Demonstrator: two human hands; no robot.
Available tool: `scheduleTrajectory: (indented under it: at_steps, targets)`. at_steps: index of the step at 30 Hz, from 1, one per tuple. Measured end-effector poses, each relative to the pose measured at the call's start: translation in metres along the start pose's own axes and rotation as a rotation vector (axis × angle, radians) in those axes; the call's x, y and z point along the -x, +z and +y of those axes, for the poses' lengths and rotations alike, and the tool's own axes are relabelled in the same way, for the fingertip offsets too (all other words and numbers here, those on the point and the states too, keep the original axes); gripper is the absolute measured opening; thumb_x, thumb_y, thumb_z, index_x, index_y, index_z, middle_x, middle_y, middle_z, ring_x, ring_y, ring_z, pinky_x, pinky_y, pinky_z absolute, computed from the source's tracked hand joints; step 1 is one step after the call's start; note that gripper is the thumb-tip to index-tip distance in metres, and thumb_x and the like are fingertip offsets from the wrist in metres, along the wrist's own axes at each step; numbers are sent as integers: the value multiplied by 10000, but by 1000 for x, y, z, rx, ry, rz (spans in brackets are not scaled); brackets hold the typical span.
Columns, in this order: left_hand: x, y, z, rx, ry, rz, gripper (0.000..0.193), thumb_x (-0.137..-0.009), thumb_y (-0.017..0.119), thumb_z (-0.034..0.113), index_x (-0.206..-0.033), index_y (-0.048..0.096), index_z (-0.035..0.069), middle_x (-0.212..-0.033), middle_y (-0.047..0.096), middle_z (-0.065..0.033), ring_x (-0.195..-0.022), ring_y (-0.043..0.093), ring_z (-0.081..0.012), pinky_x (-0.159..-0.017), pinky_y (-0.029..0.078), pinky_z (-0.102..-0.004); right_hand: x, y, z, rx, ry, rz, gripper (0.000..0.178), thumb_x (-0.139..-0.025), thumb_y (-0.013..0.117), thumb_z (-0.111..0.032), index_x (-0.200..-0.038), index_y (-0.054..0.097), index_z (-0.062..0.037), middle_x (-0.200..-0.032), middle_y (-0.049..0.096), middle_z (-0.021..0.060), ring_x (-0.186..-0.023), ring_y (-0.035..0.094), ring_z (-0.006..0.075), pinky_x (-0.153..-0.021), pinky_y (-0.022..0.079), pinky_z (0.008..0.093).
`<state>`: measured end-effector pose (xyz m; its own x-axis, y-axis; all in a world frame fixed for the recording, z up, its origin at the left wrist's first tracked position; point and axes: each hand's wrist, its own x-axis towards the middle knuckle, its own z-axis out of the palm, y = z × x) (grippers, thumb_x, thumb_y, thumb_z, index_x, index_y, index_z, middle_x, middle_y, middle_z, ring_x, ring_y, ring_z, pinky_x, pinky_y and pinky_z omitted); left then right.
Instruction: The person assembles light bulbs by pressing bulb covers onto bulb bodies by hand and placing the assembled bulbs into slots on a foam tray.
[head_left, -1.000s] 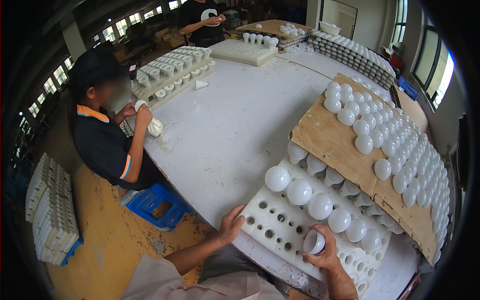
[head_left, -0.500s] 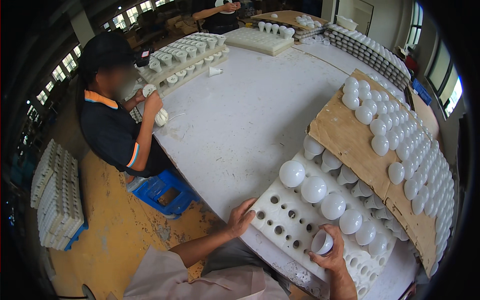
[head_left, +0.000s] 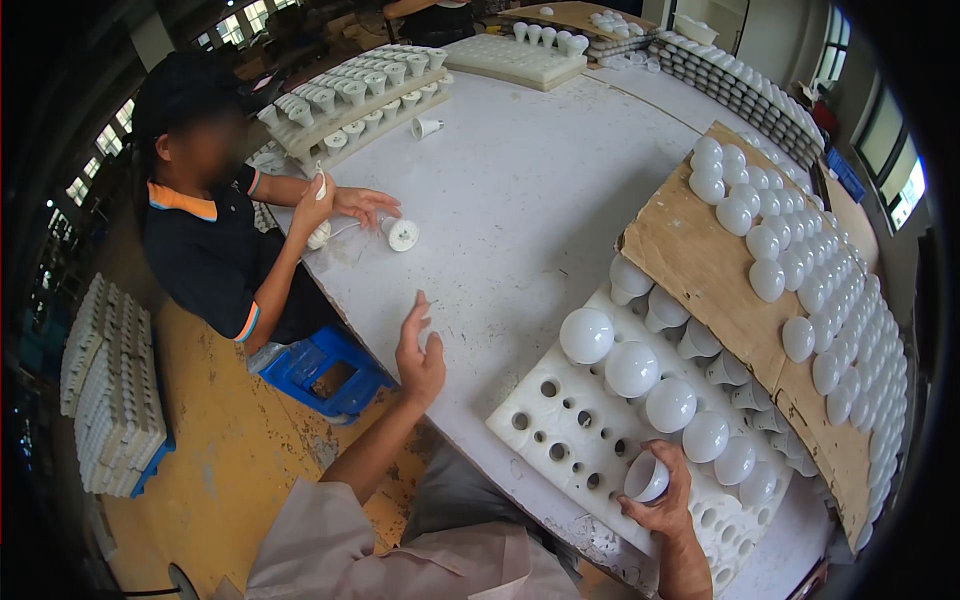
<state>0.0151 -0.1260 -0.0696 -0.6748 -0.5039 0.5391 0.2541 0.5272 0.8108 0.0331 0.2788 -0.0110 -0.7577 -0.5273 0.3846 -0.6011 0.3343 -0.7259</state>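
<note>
Gripping a white cup (head_left: 646,478) at lower right, the right hand (head_left: 672,497) has its fingers curled round it over the foam tray (head_left: 522,398), just below a row of bulbs (head_left: 670,404). The left hand (head_left: 419,362), at centre, is empty, fingers apart, below a white base (head_left: 402,235); whether it touches the table (head_left: 505,190) cannot be told.

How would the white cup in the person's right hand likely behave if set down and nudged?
The cup is probably light for its size: its open mouth shows it hollow. Its round wall would likely let it roll if laid sideways on the table. Its smooth surface may be slippery in the right hand.
</note>
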Motion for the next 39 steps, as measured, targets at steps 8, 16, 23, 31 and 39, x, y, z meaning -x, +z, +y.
scheduleTrajectory:
  at_steps: [8,16,23,31,39]
  targets:
    - [-127,0,-88,-638,9,-485,651,-722,510,-150,-1344,374,-16,-1502,243,-232,-1397,210,-402,-1141,252,-425,-1,3,-4,10,-26,16,815,-500,854,-154,-1218,490,-22,-1091,586,209,-945,603,356,-817,497,423]
    - [-111,29,-48,-603,25,-1015,571,-729,695,40,-1257,486,-21,-1449,361,-216,-1323,380,-360,-1084,360,-373,-13,-4,-2,-122,18,-78,817,-564,861,-201,-1272,474,-73,-1169,591,170,-1028,603,326,-879,482,399]
    - [-24,6,-7,406,-459,-711,561,-755,633,22,-1277,459,-86,-1264,554,-239,-1033,611,-226,-944,462,-330,5,-1,9,-425,151,-60,859,-630,862,-292,-1319,385,-107,-1206,544,194,-1059,561,250,-855,474,359]
    - [43,21,127,433,-339,-1176,523,-630,822,175,-1073,617,-13,-1004,679,-141,-921,647,-201,-819,505,-338,2,0,-4,-385,165,-172,827,-545,865,-236,-1264,487,-79,-1198,584,122,-1122,560,279,-955,431,388]
    - [53,59,145,198,-149,-1449,517,-614,815,247,-993,615,-41,-863,667,-194,-793,664,-272,-732,507,-340,1,-1,-14,-241,178,-255,830,-540,852,-238,-1269,488,-80,-1199,584,122,-1095,578,295,-934,450,380]
